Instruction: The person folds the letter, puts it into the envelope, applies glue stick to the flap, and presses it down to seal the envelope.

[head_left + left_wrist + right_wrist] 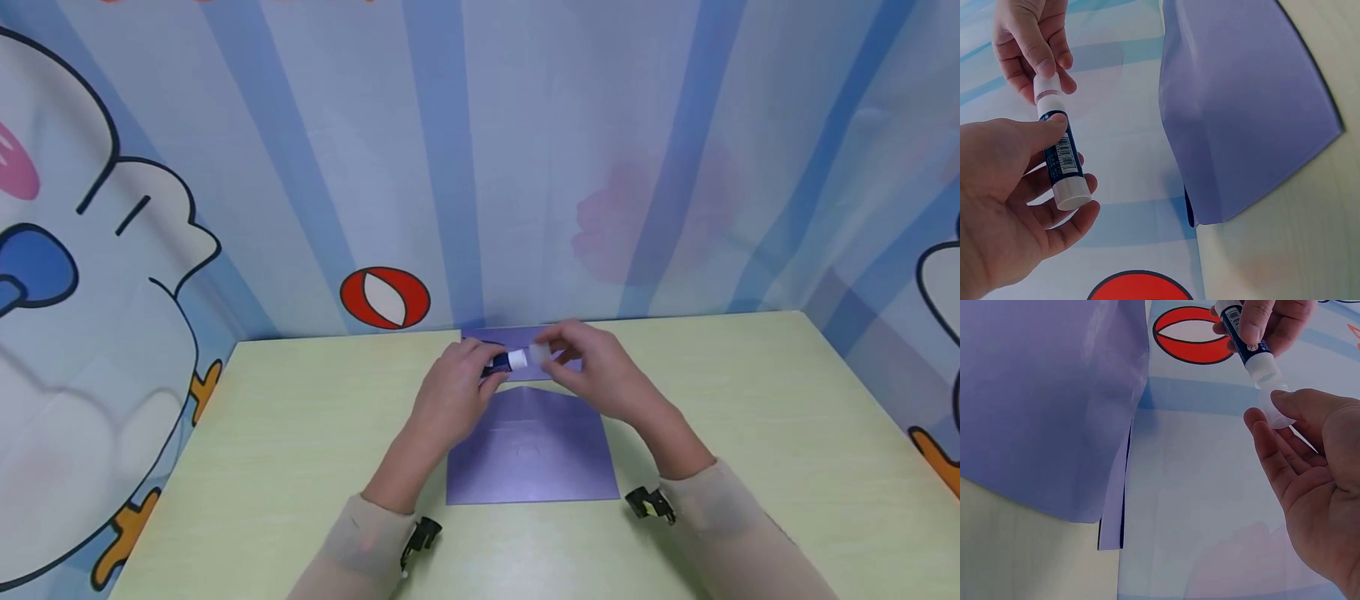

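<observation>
A glue stick [1063, 153] with a dark blue label and white ends is gripped by my left hand [454, 385], thumb laid across the barrel. Its translucent cap [1277, 409] is pinched between the thumb and fingers of my right hand [600, 367]. In the right wrist view the cap sits at the white end of the stick, in line with it. Both hands hover over a purple envelope [532, 462], which lies on the table with its pointed flap edge toward the far side.
Behind the envelope a second purple piece [510, 335] lies at the far edge of the pale table [300, 442]. A printed cloth backdrop [510, 167] with blue stripes and cartoon figures hangs directly behind the table.
</observation>
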Tool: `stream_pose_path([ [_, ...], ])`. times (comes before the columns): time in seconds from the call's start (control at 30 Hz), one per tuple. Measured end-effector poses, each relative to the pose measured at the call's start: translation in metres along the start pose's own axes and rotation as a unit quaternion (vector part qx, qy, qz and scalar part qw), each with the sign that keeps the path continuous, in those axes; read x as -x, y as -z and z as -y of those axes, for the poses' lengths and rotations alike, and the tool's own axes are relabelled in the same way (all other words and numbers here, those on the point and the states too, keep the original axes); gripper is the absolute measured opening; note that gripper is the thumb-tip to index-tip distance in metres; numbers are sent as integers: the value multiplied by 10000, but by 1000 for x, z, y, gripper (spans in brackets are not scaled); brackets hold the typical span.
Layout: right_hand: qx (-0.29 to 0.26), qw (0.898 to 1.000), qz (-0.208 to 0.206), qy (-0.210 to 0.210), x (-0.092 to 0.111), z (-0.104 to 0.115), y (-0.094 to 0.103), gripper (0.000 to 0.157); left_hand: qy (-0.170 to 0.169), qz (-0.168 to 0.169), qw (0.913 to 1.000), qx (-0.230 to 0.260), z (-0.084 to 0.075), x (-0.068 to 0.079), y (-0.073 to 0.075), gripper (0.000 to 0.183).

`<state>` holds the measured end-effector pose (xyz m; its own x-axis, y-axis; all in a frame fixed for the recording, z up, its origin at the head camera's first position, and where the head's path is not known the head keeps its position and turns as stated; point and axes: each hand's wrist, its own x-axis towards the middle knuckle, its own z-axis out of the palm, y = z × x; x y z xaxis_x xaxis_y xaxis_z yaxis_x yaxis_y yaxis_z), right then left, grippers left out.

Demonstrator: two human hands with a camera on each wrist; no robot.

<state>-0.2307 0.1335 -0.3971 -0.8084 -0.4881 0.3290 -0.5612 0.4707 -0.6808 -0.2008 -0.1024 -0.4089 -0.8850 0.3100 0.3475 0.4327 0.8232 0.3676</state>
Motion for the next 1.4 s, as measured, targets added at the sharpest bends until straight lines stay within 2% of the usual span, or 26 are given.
stream_pose_path([
  [0.33,-44,10000,58,41,2,-2,-7,28,-169,-179,9997,62,1,1,-5,33],
  [0.6,31,9997,132,206,3,-5,-11,26,-205,-173,9996,-19,0,3,-5,34],
  [0.83,-21,9996,275,75,3,-4,-12,23,-272,-143,9995,-85,0,4,-5,33],
  [1.0,-260,9984,486,-153,3,-5,-12,19,-351,-179,9992,-57,-1,5,-4,33],
  [1.1,-292,9980,531,-196,3,-6,-13,26,-385,-188,9991,-62,0,5,-4,33],
  [1.27,-151,9988,464,-29,3,-8,-13,49,-381,-212,9990,-131,1,5,-4,33],
  [1.4,-115,9990,416,119,3,-8,-14,39,-390,-235,9989,-91,0,5,-4,33],
])
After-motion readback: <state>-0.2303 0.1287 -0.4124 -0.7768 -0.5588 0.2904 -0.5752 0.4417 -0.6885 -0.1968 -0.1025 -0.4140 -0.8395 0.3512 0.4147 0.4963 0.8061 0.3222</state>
